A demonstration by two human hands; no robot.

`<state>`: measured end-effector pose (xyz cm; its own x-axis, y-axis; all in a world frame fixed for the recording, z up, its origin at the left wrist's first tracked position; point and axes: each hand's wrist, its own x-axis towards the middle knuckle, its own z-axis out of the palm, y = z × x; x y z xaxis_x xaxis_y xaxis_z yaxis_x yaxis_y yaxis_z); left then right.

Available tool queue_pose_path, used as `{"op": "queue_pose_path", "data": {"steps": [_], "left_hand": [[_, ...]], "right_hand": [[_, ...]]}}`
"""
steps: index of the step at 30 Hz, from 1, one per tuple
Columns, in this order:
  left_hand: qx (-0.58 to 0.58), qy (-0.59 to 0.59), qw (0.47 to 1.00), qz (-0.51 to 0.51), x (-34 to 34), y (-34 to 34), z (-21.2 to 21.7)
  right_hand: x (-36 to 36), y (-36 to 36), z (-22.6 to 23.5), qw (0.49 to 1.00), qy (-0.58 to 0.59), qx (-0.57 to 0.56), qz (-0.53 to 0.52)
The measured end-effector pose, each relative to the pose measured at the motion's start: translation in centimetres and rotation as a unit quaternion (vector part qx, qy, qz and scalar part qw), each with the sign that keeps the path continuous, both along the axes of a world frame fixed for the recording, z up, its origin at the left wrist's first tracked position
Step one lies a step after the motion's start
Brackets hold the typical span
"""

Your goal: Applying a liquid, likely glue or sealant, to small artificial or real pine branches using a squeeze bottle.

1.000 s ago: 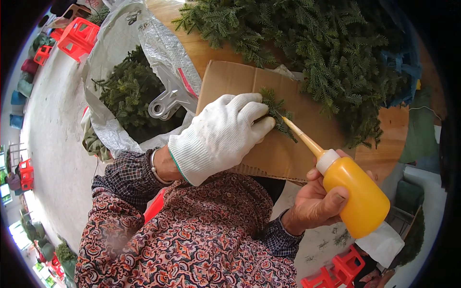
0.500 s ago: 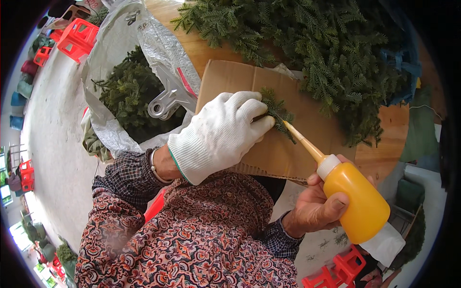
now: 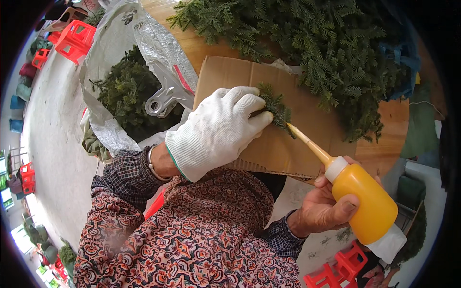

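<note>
tabletop [image 3: 391, 125]: brown wood | brown cardboard sheet [image 3: 288, 161]: near side | heap of green needled sprigs [image 3: 331, 53]: far side, fringe overlapping the cardboard's far right edge

Yellow bottle [image 3: 367, 204] — slanted, tapered nozzle [image 3: 310, 143] tip at green sprig [image 3: 277, 103]

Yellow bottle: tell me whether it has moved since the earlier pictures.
Yes: judged against the cardboard sheet, the yellow bottle has shifted slightly right and downward in the view.

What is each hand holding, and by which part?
The right hand holds the yellow bottle by its body, below the white collar. The gloved left hand pinches a green sprig; the glove hides exactly where.
</note>
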<state>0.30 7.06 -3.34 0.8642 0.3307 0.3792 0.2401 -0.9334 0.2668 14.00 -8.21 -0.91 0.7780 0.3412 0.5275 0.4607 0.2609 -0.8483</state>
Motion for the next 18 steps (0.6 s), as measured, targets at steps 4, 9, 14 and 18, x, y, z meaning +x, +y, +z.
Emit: {"op": "queue_pose_path", "data": {"steps": [4, 9, 14, 18], "left_hand": [[-0.005, -0.002, 1.000, 0.000, 0.1, -0.1, 0.0], [0.010, -0.031, 0.999, -0.003, 0.3, 0.0, -0.1], [0.031, -0.054, 0.998, -0.005, 0.4, 0.1, -0.1], [0.023, -0.037, 0.999, -0.001, 0.3, -0.1, -0.1]], "right_hand": [[-0.3, 0.6, 0.1, 1.000, 0.014, 0.011, 0.002], [-0.5, 0.7, 0.0, 0.999, 0.034, 0.023, 0.009], [-0.3, 0.2, -0.1, 0.998, 0.047, 0.018, 0.022], [0.0, -0.5, -0.1, 0.998, 0.052, 0.012, 0.032]]}}
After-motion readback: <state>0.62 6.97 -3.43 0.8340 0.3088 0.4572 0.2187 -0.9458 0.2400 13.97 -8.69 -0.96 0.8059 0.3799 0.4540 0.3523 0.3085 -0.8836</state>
